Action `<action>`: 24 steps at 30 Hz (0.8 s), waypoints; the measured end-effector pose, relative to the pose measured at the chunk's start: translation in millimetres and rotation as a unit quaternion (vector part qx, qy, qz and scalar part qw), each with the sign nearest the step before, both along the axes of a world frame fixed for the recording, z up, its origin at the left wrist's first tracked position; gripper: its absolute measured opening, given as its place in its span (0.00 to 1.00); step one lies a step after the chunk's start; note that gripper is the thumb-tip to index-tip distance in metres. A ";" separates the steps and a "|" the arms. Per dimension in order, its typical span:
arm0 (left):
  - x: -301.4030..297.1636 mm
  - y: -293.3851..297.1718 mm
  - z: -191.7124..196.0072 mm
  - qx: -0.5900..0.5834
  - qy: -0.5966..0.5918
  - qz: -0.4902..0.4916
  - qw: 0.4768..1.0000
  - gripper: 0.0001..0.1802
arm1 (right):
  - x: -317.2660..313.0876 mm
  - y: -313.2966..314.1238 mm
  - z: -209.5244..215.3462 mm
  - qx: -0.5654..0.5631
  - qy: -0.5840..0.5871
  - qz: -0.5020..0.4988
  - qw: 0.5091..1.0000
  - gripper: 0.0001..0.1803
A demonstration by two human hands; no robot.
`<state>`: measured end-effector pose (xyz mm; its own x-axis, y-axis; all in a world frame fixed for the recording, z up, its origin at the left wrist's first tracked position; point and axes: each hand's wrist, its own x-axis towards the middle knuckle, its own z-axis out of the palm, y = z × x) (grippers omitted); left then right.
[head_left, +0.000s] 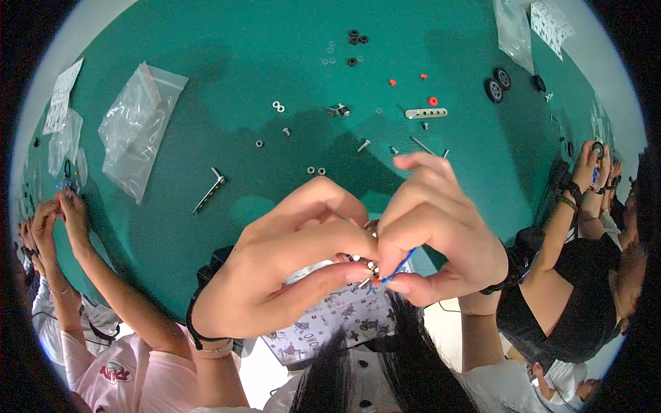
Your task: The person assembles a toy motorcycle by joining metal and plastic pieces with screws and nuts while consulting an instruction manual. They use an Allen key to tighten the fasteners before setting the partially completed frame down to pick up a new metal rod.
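My left hand point(289, 258) is closed, pinching a small metal assembly point(363, 267) with screw-like ends between thumb and forefinger. My right hand point(441, 230) meets it fingertip to fingertip, its thumb and forefinger closed on a thin blue piece point(404, 265) that touches or nearly touches the metal assembly. The fingers hide most of both parts, so how they join cannot be made out. Beneath my hands lies a printed picture sheet point(323, 327). Beyond them on the green table point(227, 124) are two nuts point(316, 171), a screw point(363, 145) and a long thin rod point(421, 146).
A metal strip with holes point(434, 113), a small bracket point(339, 110), red pieces point(432, 101) and black wheels point(494, 90) lie farther back. At left are a clear plastic bag point(141, 131) and a thin metal bar point(208, 191). People work close by on both sides.
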<state>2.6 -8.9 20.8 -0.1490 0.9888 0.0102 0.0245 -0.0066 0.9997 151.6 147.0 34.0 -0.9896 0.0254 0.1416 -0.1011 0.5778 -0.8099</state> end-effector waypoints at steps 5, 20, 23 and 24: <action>-0.1 -1.0 -0.9 0.015 -0.011 -0.008 1.000 0.07 | 1.3 -4.2 -4.0 -0.044 0.031 -0.031 0.998 0.11; 0.0 -0.6 -0.9 0.003 0.026 -0.008 1.000 0.07 | 5.3 -0.5 -2.6 0.018 0.075 -0.085 0.993 0.11; 0.5 0.1 -0.3 0.000 0.029 -0.012 1.000 0.07 | 6.8 1.4 -2.1 0.013 0.069 -0.068 0.995 0.12; 0.4 0.2 -0.4 -0.001 0.029 -0.016 0.999 0.07 | 7.0 1.5 -2.2 0.010 0.067 -0.061 0.996 0.12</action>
